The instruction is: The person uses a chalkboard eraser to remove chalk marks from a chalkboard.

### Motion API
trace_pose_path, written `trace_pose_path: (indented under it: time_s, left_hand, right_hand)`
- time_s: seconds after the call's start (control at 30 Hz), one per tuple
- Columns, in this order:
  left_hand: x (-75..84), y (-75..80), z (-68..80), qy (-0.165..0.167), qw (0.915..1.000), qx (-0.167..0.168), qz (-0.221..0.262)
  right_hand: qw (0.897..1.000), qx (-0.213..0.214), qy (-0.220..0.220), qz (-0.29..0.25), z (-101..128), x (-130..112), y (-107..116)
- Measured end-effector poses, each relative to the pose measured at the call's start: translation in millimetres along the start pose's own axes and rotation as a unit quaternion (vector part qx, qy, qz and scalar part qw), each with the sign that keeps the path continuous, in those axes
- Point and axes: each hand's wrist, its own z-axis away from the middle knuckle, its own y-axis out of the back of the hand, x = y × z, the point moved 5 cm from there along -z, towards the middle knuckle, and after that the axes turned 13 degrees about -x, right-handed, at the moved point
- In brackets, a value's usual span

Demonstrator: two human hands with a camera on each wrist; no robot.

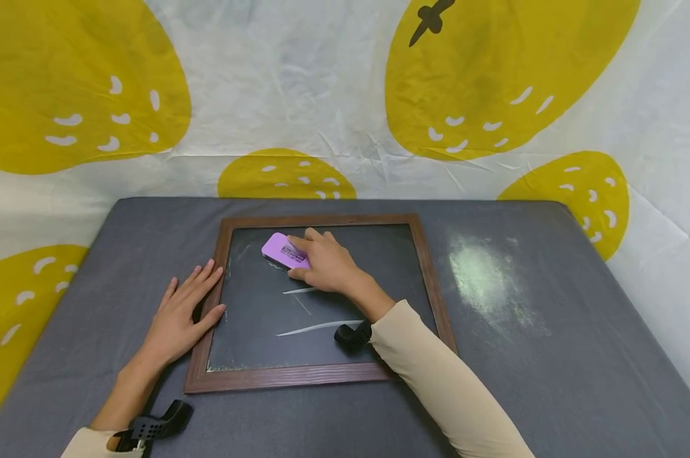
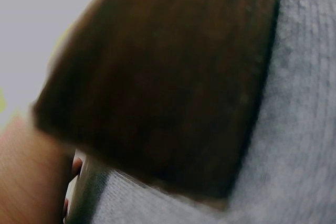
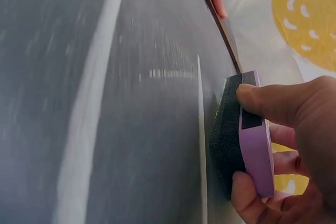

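Note:
A framed chalkboard (image 1: 253, 312) with a brown wooden frame (image 1: 287, 376) lies flat on the table. White chalk lines (image 1: 320, 327) cross its lower half, with a shorter one above. My right hand (image 1: 327, 262) grips a purple eraser (image 1: 284, 250) over the board's upper left part. In the right wrist view, thumb and fingers pinch the sides of the eraser (image 3: 256, 156), its dark felt face toward the board. My left hand (image 1: 181, 315) rests with spread fingers on the frame's left edge. The left wrist view shows mostly a blurred brown frame corner (image 2: 173, 77).
A grey cloth (image 1: 551, 356) covers the table. A pale dusty smear (image 1: 482, 277) marks it right of the board. Behind hangs a white curtain (image 1: 299, 83) with yellow fruit shapes. Black wrist cameras (image 1: 161, 421) sit on both forearms.

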Motion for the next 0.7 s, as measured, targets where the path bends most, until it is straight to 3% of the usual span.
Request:
trace_pose_path:
  time_s: [0.43,0.7]
  left_hand:
    - [-2.3,-1.5,-5.0,0.004,1.0000,-0.008,-0.001]
    - [-4.5,-0.6,-0.5,0.012,0.9999,-0.002,-0.006]
  right_hand:
    - [1.000,-0.016,-0.020,0.011,0,-16,2]
    - [0.999,0.032,-0.034,-0.024,19,9,25]
